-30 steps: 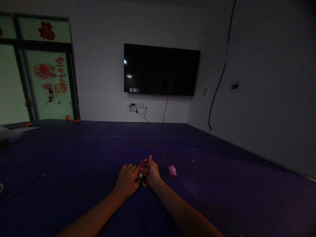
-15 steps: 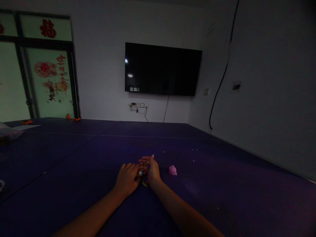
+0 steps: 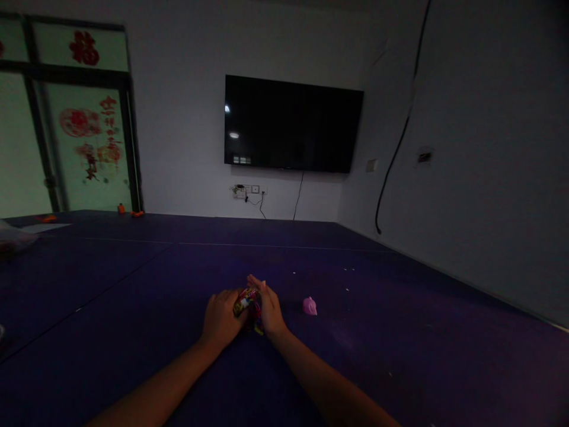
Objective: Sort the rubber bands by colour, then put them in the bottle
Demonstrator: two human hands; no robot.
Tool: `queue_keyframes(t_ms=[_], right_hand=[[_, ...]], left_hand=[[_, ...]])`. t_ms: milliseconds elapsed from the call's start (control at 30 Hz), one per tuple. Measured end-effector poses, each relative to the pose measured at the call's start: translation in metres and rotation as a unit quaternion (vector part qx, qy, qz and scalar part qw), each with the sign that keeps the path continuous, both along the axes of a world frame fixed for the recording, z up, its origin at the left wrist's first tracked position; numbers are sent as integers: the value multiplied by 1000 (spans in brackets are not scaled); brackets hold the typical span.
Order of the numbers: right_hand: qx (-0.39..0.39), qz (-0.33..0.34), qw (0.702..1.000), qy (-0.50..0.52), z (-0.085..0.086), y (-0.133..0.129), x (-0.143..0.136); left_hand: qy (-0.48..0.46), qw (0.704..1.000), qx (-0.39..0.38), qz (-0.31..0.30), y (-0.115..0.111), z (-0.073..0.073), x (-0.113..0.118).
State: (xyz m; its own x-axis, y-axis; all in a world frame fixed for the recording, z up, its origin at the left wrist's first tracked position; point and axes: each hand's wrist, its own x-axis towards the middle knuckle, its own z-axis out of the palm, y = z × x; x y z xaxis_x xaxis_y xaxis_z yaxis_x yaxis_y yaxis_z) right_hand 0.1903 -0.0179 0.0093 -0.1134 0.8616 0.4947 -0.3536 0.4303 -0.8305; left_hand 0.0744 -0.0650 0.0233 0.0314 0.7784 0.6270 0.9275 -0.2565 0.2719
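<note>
Between my two hands, just above or on the dark purple mat, sits a heap of small, colourful pieces (image 3: pixel 255 312), yellow, red, blue and white. They look like shiny wrapped sweets, but are too small to be sure. My left hand (image 3: pixel 221 318) curls round the heap from the left. From the right my right hand (image 3: pixel 270 311) cups it, fingers bent together at the far side. Palms and part of the heap are hidden. A little to the right of my right hand lies a pink, rounded object (image 3: pixel 310 306) with a pointed top.
The purple mat (image 3: pixel 178 273) spreads to the walls, with small white scraps on it. A clear plastic bag (image 3: pixel 15 236) lies at far left. Orange objects (image 3: pixel 137 213) stand by the glass door (image 3: pixel 95 148). A black television (image 3: pixel 293 124) hangs ahead; a cable (image 3: pixel 393 160) runs down the right wall.
Both hands have shifted slightly left with the colourful pieces. They have drawn closer together, and the pieces are squeezed higher between them. The pink object has stayed put.
</note>
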Motion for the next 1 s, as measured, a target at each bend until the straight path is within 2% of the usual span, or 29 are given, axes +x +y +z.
queue_keyframes(t_ms=[233,600,733,1000], right_hand=[[70,-18,996,-61,-4,0,2],[41,7,998,-48,5,-8,4],[37,-30,997,-56,3,-5,3],[66,-136,979,-137,1,0,7]], left_hand=[[-55,998,4,-3,5,-4,-4],[-120,993,16,-10,8,-5,-7],[-126,992,25,-11,9,-5,-8],[-113,993,22,-11,10,-6,-8]])
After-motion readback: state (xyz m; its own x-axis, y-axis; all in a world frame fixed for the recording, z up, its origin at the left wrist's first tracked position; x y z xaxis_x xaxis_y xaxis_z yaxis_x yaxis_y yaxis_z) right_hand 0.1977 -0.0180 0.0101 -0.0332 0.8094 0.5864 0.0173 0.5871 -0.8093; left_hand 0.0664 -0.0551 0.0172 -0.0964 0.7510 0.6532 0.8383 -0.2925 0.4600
